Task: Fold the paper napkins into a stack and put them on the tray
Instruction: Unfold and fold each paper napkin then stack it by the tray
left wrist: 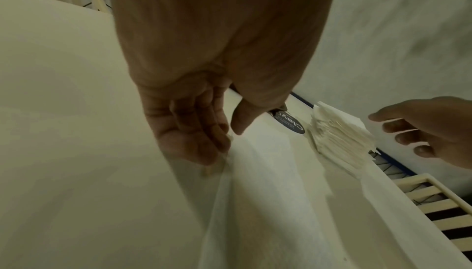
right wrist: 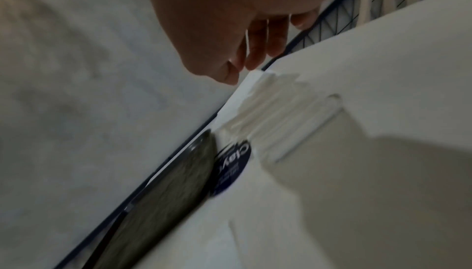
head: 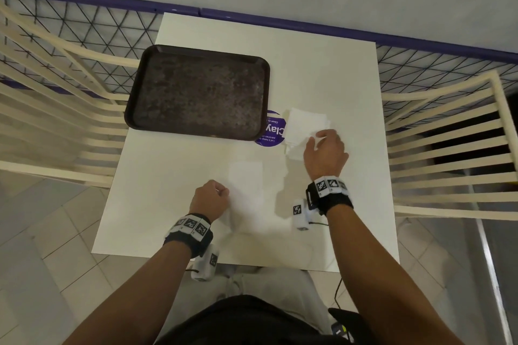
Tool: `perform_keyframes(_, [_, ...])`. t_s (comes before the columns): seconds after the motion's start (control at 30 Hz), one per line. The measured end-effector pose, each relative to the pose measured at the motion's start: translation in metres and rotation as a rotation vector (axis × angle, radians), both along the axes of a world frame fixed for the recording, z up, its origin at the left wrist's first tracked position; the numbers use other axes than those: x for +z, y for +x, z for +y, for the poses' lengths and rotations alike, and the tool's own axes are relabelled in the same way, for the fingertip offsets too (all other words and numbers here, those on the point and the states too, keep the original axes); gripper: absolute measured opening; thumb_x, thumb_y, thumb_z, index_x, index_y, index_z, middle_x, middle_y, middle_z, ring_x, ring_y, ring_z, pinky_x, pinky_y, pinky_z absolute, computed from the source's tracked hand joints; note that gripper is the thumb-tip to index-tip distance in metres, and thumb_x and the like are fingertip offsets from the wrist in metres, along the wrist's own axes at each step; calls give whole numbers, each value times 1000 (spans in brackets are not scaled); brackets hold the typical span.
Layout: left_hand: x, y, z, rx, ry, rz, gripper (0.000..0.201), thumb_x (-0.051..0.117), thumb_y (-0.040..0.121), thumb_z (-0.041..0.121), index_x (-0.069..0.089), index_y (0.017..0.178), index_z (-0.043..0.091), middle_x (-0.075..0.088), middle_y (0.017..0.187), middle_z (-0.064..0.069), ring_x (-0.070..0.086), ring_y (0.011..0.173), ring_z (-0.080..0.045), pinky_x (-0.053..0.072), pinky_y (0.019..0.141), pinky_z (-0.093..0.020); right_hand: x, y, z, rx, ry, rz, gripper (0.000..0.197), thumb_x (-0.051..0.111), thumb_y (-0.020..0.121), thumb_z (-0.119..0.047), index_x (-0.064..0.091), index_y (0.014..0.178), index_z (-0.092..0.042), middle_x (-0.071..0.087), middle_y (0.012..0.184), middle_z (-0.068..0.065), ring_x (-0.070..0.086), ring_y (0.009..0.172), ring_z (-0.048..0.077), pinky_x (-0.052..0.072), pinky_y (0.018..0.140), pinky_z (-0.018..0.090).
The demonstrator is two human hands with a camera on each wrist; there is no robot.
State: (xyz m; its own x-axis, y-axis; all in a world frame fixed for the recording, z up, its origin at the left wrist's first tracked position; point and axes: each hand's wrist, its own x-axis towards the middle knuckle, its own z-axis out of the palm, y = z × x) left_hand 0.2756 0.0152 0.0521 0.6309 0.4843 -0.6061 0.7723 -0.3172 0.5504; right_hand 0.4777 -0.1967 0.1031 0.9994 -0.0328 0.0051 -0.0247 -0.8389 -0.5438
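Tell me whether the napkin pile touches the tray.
Apart. In the head view, part of the purple sticker and bare table lie between the napkin pile and the tray.

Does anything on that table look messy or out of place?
The napkin pile beside the tray is ragged, its sheets fanned out with uneven edges, and it partly covers a purple sticker. The tray's surface looks mottled and worn. Nothing seems spilled or torn.

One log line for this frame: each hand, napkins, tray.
left hand: touching flat napkin | right hand: over napkin pile, grasp unclear | tray: no napkins | table
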Motion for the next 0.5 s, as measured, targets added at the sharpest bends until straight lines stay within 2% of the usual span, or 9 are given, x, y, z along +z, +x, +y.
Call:
perform_keyframes(0.07, [7,3,-3,1,84,65,15,64,97,37,69,100,23,71,98,0,66,93,-26,55,88,-36,-5,-29,10,112,59,35,6,59,89,-22,57,92,-26,64,77,-6,64,78,23,51,81,41])
perform_keyframes(0.13, [8,4,-4,6,95,82,22,67,96,41,74,105,23,72,104,0,68,101,-27,55,90,-38,-18,-58,18,241,52,145,4,59,91,-25,61,91,-21,65,71,-3,66,71,25,55,75,42])
perform_keyframes(0.23, [9,5,-6,22,40,65,21,72,93,42,76,103,23,75,107,2,68,104,-25,56,93,-39,-36,-92,28,321,-47,436,26,66,89,-46,66,98,-22,73,92,-2,69,91,23,55,87,40])
perform_keyframes(0.3, [9,5,-7,31,10,53,16,75,91,39,76,97,24,75,105,2,67,102,-23,55,94,-38,-45,-105,34,312,-103,518,31,70,84,-54,67,96,-25,72,97,-5,67,96,21,54,90,40])
perform_keyframes(0.4, [11,6,-9,32,-10,32,9,78,90,33,75,92,25,74,103,4,67,101,-21,55,96,-37,-48,-116,43,352,-203,479,21,73,85,-46,69,93,-27,71,100,-5,66,101,21,52,91,41])
perform_keyframes(0.5, [9,6,-12,27,-13,12,5,77,90,29,75,90,24,75,101,5,68,102,-21,55,96,-36,-47,-121,46,390,-249,471,10,67,91,-37,70,96,-28,70,105,-5,63,106,21,48,94,43])
